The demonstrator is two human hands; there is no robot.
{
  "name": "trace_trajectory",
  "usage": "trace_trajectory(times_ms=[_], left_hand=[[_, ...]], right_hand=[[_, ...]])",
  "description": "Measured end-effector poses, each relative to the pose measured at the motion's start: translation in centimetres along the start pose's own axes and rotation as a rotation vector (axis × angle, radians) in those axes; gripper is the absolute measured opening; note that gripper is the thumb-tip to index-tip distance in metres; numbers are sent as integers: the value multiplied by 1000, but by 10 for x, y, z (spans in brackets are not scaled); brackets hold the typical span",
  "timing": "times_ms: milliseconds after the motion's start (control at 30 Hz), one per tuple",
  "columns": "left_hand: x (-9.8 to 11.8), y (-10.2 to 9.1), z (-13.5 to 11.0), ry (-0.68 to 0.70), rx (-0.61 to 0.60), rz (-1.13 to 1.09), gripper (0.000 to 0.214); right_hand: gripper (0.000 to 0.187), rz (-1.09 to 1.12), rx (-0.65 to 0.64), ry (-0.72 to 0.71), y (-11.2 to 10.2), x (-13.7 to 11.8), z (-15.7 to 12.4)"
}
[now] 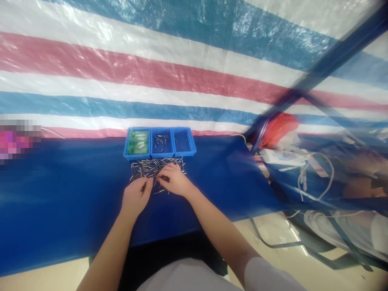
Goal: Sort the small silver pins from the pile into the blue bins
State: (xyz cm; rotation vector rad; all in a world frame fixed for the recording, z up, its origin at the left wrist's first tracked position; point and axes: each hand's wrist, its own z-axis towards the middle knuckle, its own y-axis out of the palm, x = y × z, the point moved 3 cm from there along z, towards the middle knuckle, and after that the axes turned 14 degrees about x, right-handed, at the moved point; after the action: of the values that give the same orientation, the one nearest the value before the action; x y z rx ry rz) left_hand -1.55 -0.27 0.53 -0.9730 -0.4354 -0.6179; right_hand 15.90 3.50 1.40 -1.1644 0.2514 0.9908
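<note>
Many thin metal pins (148, 165) lie in a loose pile on the blue tabletop, just in front of the blue bins. My left hand (137, 197) is closed at the pile's near edge, thumb and finger pinched, with a few dark pins showing in its fingers. Close beside it, my right hand (175, 180) is curled round a small bunch of the same pins (165, 178). The fingertips of both hands almost meet over the pile. Exactly what is between them is too small to make out.
Behind the pile stand three joined blue bins (162, 155): green-wrapped pale pieces in the left, pins in the middle, a few pins in the right. Striped sheeting (151, 76) hangs behind the blue table (75, 194). At right are a metal frame (303, 85), white cables (304, 182) and another person.
</note>
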Motion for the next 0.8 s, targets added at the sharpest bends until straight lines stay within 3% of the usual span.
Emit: trace_trajectory(times_ms=[800], left_hand=[[0, 0, 0, 7, -3, -17, 26]], right_hand=[[7, 4, 9, 4, 0, 1, 1]])
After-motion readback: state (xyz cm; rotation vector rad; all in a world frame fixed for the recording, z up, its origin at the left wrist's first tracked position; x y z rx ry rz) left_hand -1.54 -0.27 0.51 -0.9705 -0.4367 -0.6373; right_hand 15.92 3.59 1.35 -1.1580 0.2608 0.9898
